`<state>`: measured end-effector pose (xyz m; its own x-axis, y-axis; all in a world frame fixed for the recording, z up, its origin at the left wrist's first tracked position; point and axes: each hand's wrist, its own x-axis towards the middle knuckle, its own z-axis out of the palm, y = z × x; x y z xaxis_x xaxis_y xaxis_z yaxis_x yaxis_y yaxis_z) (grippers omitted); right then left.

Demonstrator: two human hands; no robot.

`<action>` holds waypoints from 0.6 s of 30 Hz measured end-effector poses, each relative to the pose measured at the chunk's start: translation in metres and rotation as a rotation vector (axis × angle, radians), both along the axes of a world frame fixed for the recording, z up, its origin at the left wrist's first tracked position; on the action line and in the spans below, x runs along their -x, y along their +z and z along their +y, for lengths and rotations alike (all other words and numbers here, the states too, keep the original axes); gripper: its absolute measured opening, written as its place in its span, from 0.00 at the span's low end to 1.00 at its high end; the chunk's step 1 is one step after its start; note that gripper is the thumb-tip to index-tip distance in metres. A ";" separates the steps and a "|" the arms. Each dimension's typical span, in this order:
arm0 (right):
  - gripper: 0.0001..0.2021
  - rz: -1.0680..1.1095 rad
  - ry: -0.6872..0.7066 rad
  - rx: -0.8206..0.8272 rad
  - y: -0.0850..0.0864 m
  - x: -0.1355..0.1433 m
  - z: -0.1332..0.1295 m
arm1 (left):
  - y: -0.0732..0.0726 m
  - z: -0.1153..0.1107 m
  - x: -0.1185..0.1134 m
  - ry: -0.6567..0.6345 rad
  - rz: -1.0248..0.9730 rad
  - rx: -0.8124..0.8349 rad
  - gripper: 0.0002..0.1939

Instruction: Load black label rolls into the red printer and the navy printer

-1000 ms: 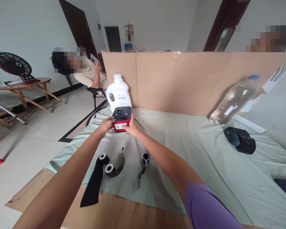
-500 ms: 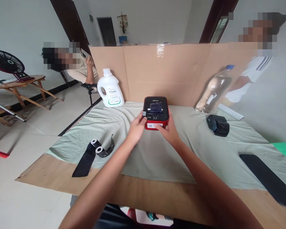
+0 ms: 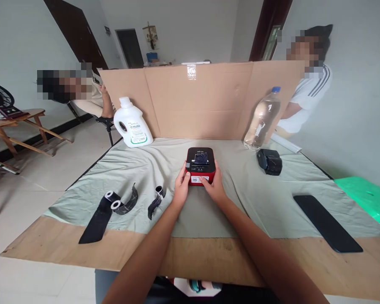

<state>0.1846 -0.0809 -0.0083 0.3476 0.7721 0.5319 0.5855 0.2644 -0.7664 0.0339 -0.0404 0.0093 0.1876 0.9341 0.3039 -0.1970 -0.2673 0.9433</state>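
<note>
A red and black box-shaped device point(image 3: 204, 167), like a small label printer, is between my hands at the middle of the table. A dark glossy piece point(image 3: 201, 158) sticks up from the slot in its top, and a white sticker is on its front. My left hand point(image 3: 181, 185) grips its left side, thumb at the front corner. My right hand point(image 3: 215, 185) holds the right side, its thumb lying over the sticker. Whether the device's underside touches the cloth, I cannot tell. Left of my left forearm lies a small unrolled black roll point(image 3: 156, 202).
Two black rolls point(image 3: 112, 200) with white cores lie partly unrolled at the left. A white detergent jug point(image 3: 133, 124) and a large clear bottle point(image 3: 262, 120) stand before the cardboard panel point(image 3: 199, 101). To the right are a black device point(image 3: 270, 162) and a flat black slab point(image 3: 327, 223). Two people sit beyond.
The device in both hands has come lower and nearer to me, away from the cardboard. My view has shifted right, and the small black roll shows beside my left arm.
</note>
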 end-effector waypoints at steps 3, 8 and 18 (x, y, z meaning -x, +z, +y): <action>0.43 -0.028 -0.004 0.001 -0.003 0.000 -0.003 | 0.000 -0.002 -0.001 -0.045 -0.053 0.011 0.33; 0.44 -0.054 -0.011 0.022 -0.001 0.000 -0.008 | 0.001 -0.004 -0.001 -0.082 -0.076 0.006 0.34; 0.43 -0.079 0.058 -0.011 0.001 -0.001 -0.009 | -0.003 -0.011 0.003 -0.081 -0.102 -0.008 0.37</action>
